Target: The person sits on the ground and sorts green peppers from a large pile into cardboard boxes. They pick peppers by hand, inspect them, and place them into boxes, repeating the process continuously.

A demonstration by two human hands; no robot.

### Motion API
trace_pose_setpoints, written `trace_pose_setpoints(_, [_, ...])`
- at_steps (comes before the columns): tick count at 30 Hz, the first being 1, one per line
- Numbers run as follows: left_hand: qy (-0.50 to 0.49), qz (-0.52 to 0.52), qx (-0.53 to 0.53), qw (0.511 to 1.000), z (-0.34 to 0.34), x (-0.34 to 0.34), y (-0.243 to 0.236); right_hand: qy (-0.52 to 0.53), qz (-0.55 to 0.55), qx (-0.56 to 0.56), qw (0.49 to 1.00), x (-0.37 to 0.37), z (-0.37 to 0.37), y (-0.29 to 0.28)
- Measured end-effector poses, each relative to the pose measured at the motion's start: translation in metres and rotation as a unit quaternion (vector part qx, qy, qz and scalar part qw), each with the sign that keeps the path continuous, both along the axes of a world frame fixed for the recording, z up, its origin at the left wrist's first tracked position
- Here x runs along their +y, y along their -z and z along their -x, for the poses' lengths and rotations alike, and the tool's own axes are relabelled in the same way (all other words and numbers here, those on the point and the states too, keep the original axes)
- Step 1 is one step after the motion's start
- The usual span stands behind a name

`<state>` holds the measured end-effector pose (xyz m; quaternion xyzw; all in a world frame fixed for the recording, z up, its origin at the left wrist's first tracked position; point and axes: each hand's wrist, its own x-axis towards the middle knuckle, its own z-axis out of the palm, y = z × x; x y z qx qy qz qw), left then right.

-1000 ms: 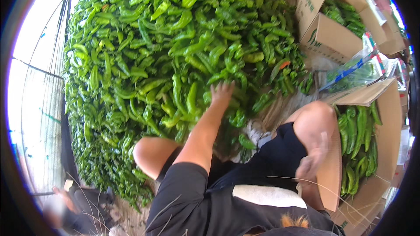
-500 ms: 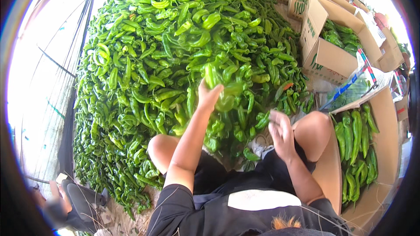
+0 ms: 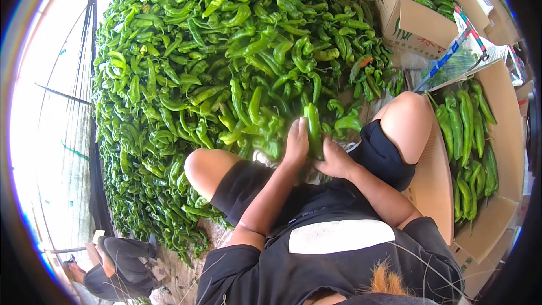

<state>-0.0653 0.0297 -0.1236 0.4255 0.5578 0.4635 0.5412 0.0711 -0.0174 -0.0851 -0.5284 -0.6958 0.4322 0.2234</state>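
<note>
In front of my lap, a long green pepper (image 3: 311, 124) stands nearly upright between my two hands, with at least one more pepper close against it. My left hand (image 3: 297, 146) presses on it from the left, thumb upward and fingers closed. From the right, my right hand (image 3: 336, 160) closes round its lower part; some of those fingers are hidden. Just beyond both hands rises a big pile of green peppers (image 3: 214, 51). A few peppers (image 3: 348, 121) lie near my right hand, by my knee.
An open cardboard box (image 3: 502, 152) at my right holds long green peppers in rows. Beyond it is another open carton (image 3: 420, 25) with peppers, beside a clear plastic sheet with a blue and red edge (image 3: 451, 51). Another person (image 3: 116, 265) sits at lower left.
My left hand has come back from the pile toward my lap with pepper in it. My right hand has moved left to meet it. The view has shifted, and the cartons sit higher.
</note>
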Motion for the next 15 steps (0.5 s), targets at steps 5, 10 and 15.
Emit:
trace_pose_setpoints(5, [0.116, 0.052, -0.034, 0.991, -0.012, 0.015, -0.039, 0.067, 0.114, 0.345, 0.929, -0.011, -0.048, -0.046])
trace_pose_setpoints(10, [0.189, -0.019, 0.114, 0.975, -0.012, 0.035, 0.026, 0.164, -0.053, 0.381, 0.909, -0.056, -0.138, -0.126])
trace_pose_setpoints(15, [0.149, 0.178, -0.048, 0.972, 0.007, 0.03, 0.085, 0.464, -0.221, -0.155, 0.844, -0.136, -0.277, -0.209])
